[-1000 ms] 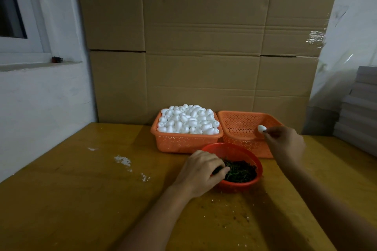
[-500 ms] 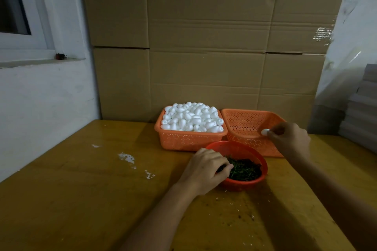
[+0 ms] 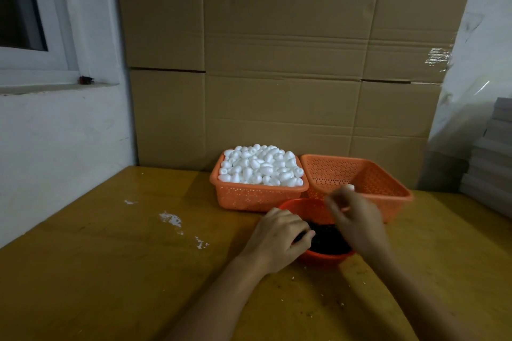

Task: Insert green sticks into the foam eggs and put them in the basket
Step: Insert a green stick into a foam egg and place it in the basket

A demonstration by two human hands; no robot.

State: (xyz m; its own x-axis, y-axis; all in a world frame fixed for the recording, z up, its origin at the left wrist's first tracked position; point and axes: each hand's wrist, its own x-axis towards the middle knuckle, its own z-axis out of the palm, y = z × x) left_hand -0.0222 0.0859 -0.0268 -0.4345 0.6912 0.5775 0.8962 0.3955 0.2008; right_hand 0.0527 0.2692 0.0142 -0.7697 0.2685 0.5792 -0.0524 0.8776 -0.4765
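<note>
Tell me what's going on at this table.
A person is working at a wooden table. Their left hand pinches green sticks in the red bowl, while the blurred right hand holds a white foam egg over the bowl's far side. The left basket is heaped with foam eggs; the right basket looks empty.

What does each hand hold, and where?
Left hand pinches sticks in the bowl, part hidden. Right hand blurred; egg by its fingertips, hold unclear.
</note>
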